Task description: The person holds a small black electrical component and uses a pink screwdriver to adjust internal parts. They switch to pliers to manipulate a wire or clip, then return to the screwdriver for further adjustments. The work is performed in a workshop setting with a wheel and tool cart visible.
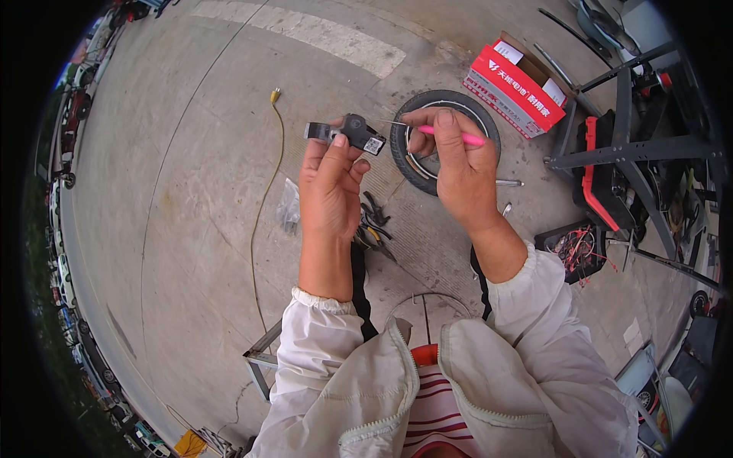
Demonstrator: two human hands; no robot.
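My left hand (330,183) holds up a small black part (353,133) with a white square label, gripped between thumb and fingers. In my right hand (452,164) is a thin pink-handled tool (452,134), its fine metal tip pointing left at the black part and almost touching it. Both hands are raised over the concrete ground (191,168), close together. White jacket sleeves cover my forearms.
A black tyre (408,164) lies on the ground behind my hands. A red and white carton (518,90) sits beyond it. Pliers (374,229) and a clear plastic bag (289,204) lie below my hands. A yellow cable (267,183) runs left. A stripped scooter frame (626,153) stands right.
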